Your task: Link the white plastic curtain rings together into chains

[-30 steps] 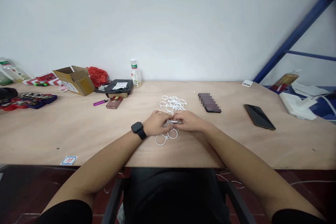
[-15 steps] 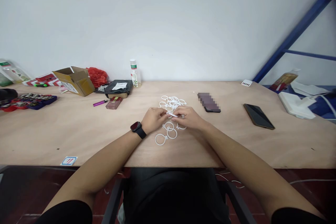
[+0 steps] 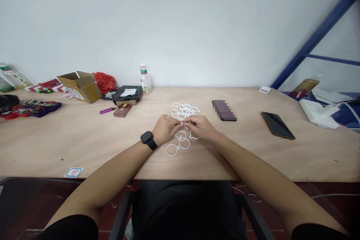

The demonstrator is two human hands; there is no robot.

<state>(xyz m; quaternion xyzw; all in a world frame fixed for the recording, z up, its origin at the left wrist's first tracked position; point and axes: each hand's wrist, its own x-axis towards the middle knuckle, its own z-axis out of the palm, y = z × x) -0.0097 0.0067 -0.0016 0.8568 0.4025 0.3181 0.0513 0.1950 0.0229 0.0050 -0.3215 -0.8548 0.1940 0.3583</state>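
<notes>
While loose white rings [image 3: 178, 147] lie nearest, just below centre frame, left hand [image 3: 165, 128] and right hand [image 3: 203, 126] pinch one white ring [image 3: 182, 123] at mid-frame, fingertips closed; they have drawn together, hiding most of it, suggesting closer fingertip work. Beyond, ring pile [image 3: 188, 111]. Left edge: trays [image 3: 53, 110] hold small shiny items [image 3: 42, 105]. Upper left: open carton [image 3: 90, 88], contents hidden.

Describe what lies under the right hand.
Part of a white ring shows at the near edge of the right hand; the hand covers its remainder and anything else beneath.
</notes>
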